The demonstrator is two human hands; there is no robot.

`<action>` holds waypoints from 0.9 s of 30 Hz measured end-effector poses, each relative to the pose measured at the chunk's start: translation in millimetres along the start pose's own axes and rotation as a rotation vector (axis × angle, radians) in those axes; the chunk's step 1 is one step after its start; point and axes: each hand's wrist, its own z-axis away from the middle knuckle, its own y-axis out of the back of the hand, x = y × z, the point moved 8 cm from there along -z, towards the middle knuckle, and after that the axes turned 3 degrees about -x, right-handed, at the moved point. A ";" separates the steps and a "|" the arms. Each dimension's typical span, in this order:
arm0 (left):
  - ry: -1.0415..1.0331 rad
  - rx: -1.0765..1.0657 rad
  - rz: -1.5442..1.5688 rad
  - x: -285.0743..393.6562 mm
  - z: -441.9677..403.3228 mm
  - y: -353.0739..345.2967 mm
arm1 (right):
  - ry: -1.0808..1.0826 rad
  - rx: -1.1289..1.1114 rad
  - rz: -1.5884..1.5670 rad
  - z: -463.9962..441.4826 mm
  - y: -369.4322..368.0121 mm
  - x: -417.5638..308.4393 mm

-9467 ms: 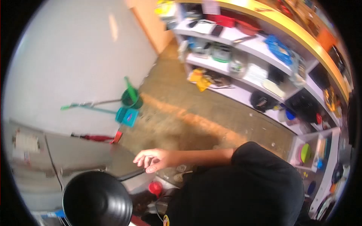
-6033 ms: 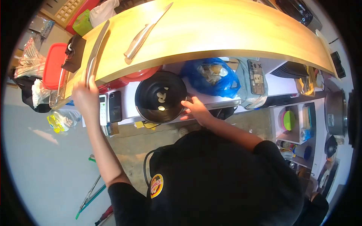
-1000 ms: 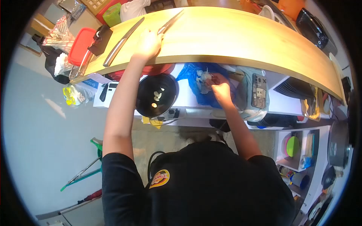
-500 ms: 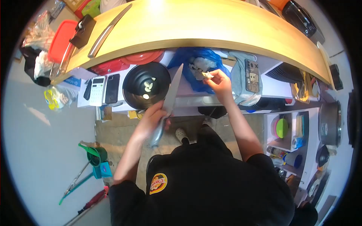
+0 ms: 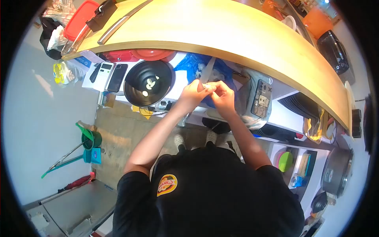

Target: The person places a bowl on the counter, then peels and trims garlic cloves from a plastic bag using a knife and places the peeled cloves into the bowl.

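My left hand [image 5: 192, 96] is closed around a kitchen knife [image 5: 208, 69], whose blade points away from me and whose handle end shows below the wrist. My right hand [image 5: 223, 98] meets it, thumb and fingers pinching a small pale piece that looks like a garlic clove [image 5: 208, 86]. The fingertips of both hands are together at that piece, close to the blade. Beyond them lies a blue plastic bag [image 5: 191, 63] with whitish contents, partly hidden by the knife. To the left, a black bowl [image 5: 134, 89] holds several peeled garlic cloves [image 5: 149, 83].
A wooden counter [image 5: 221, 29] curves above the white shelf, with another knife [image 5: 118, 27] on it. Left of the bowl lie a calculator [image 5: 104, 73] and a black phone [image 5: 117, 78]. On the right, a patterned phone [image 5: 261, 98] rests on a cloth.
My left hand has moved right with the knife, from beside the bowl to my right hand. My right hand has come slightly towards me with the pale piece. The head view has shifted.
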 end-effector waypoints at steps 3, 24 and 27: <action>0.008 0.034 0.060 11.9 5.0 -6.2 | 0.026 -0.062 -0.060 -3.6 8.4 3.0; 0.003 0.207 0.176 8.3 7.1 -18.6 | 0.189 -0.068 0.039 -13.9 15.7 28.9; 0.012 0.210 0.208 3.1 5.7 -19.4 | 0.226 -0.053 0.158 -14.4 14.8 20.7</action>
